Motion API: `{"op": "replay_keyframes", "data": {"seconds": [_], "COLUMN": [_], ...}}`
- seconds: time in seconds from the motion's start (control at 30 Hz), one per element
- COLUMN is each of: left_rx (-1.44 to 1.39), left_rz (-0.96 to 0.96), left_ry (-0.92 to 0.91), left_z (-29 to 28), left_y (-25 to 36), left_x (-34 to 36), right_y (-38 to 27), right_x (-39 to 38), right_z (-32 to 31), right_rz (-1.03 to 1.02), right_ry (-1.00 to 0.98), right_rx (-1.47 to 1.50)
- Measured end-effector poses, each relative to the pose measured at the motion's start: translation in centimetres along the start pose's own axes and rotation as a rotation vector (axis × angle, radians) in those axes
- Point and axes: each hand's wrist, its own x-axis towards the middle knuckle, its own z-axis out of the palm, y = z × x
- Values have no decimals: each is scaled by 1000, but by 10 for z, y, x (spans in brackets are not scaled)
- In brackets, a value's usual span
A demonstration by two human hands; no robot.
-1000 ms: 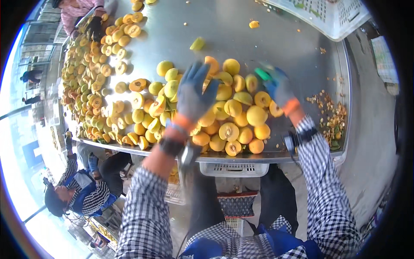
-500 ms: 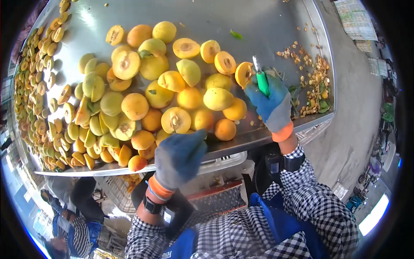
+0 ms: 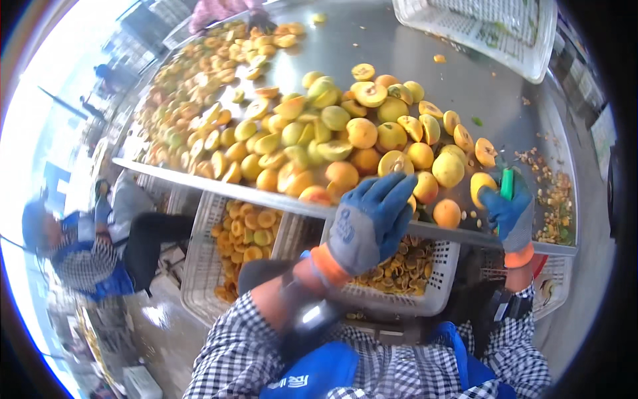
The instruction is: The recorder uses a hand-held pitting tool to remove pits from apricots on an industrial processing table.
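My left hand (image 3: 372,226), in a blue-and-grey glove, hovers at the steel table's near rim with loosely bent, separated fingers, over or against halved yellow fruit (image 3: 395,163). My right hand (image 3: 510,213), gloved alike, grips a green-handled tool (image 3: 507,184); its blade is too small to make out clearly. A yellow fruit piece (image 3: 480,188) lies against that hand's fingers. A pile of whole and halved fruit (image 3: 335,118) spreads leftward from both hands across the table (image 3: 339,50). Small pits and scraps (image 3: 555,196) lie to the right.
A white crate (image 3: 539,40) sits at the back right. Below the rim are a crate of fruit halves (image 3: 242,243) and one of brownish pieces (image 3: 432,279). A co-worker (image 3: 86,259) sits at lower left; another person's pink sleeve (image 3: 209,13) shows across the table.
The view has swung, bringing the crates below into sight. My left hand's fingers have stretched from a blurred curl toward the fruit. My right hand still grips the tool.
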Motion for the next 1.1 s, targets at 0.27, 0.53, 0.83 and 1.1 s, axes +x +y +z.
{"op": "replay_keyframes", "data": {"seconds": [0.27, 0.53, 0.83, 1.1], "left_rx": [-282, -939, -1512, -1272], "left_rz": [-171, -616, -666, -578], "left_ry": [-10, -89, -203, -96], "left_z": [-17, -8, 21, -17], "left_y": [58, 51, 46, -19], "left_x": [-30, -18, -25, -33], "right_y": [-6, 14, -13, -40], "right_x": [-55, -69, -99, -61], "right_z": [86, 64, 58, 81], "right_rz": [-404, 62, -753, -260], "right_ry": [-457, -561, 90, -478], "right_rx": [673, 918, -38, 586]}}
